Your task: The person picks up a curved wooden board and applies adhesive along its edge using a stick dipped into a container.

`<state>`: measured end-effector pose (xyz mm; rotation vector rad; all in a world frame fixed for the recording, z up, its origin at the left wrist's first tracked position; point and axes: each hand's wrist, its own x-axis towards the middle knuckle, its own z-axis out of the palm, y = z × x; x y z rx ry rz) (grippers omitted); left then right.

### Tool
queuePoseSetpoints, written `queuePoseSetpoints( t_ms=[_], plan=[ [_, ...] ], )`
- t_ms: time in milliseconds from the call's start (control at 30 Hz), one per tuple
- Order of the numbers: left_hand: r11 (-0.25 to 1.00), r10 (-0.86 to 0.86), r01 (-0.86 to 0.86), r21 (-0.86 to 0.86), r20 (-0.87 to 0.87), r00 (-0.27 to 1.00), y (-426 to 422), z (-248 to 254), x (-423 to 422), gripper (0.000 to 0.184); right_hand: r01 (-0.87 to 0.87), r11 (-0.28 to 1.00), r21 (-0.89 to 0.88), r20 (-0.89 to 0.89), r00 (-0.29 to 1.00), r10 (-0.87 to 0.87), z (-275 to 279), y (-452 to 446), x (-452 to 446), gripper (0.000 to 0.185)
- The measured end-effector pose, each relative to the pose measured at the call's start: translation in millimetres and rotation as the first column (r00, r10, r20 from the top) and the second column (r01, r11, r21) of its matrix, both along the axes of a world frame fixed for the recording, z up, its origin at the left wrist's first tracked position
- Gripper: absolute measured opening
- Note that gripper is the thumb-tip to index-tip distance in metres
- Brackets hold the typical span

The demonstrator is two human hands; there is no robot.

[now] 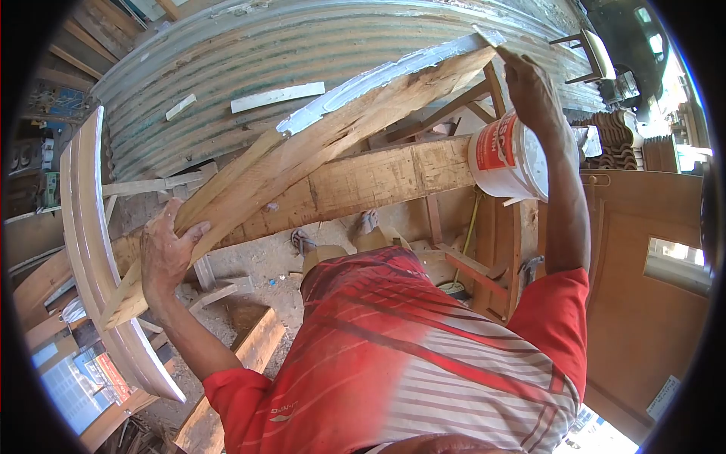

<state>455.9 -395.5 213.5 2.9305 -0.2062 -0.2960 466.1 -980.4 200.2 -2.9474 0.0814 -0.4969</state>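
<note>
My left hand (166,246) is wrapped around the lower left part of a long wooden plank (302,163), which slants up to the right. White paste (386,72) coats the upper right stretch of the plank's top edge; the lower left stretch is bare wood. At the plank's far right end, my right hand (529,83) is closed on a thin, flat spreader (484,35) that touches the pasted edge. Below that hand, a white bucket with a red label (495,147) stands on a thick wooden beam (363,181), its inside hidden from me.
Another board with white edges (87,227) stands at the left, crossing behind the plank's lower end. Corrugated metal sheeting (189,72) lies beyond, with loose wood strips (277,97) on it. A wooden door panel (643,257) is at the right, and a timber block (227,378) lies below.
</note>
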Motion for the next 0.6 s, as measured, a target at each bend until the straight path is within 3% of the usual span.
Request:
queuePoseSetpoints(
  t_ms=[133, 200, 233, 467, 533, 600],
  plan=[
    [0.993, 0.006, -0.004, -0.115, 0.017, 1.000, 4.9, -6.9, -4.4, 0.056, -0.101, 0.994, 0.038, -0.004, 0.995, 0.102, 3.0, 74.7, -28.1, 0.037],
    [0.990, -0.036, 0.040, -0.134, 0.030, 0.999, 9.4, -10.6, -2.7, 0.053, -0.142, 0.988, 0.055, 0.018, 0.990, 0.141, 8.1, 115.0, -41.8, 0.040],
    [0.988, -0.056, 0.061, -0.143, 0.037, 0.998, 12.0, -11.1, -2.0, 0.052, -0.090, 0.996, 0.016, -0.061, 0.994, 0.091, 10.1, 135.4, -48.4, 0.040],
    [0.975, -0.138, 0.144, -0.170, 0.045, 0.989, 13.1, -2.0, -3.1, 0.050, -0.244, 0.970, -0.012, -0.003, 0.970, 0.244, 4.5, 246.3, -78.6, 0.041],
    [0.969, -0.141, 0.140, -0.202, 0.008, 0.990, 15.5, -0.4, -3.2, 0.052, -0.296, 0.952, 0.076, -0.018, 0.954, 0.298, 13.6, 263.8, -82.4, 0.045],
    [0.945, -0.180, 0.210, -0.250, 0.137, 0.974, 21.5, -5.1, -6.9, 0.051, -0.268, 0.955, 0.124, -0.067, 0.958, 0.277, 19.9, 261.6, -81.6, 0.043]
  ],
)
